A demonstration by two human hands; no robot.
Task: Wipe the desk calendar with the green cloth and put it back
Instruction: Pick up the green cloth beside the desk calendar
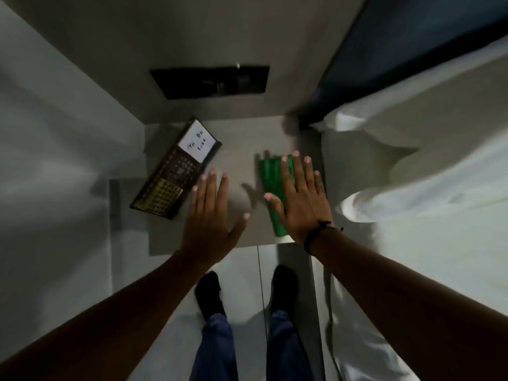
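while flat on the table, dark desk calendar (176, 167), white "to do list" card, yellow grid

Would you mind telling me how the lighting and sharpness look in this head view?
Head view: dim and soft throughout; the left hand and right hand cast shadows on the table; the calendar grid is blurred; straight wall edges splay with wide-angle distortion.

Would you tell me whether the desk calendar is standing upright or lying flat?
Lying flat: the desk calendar shows its whole face upward on the table.
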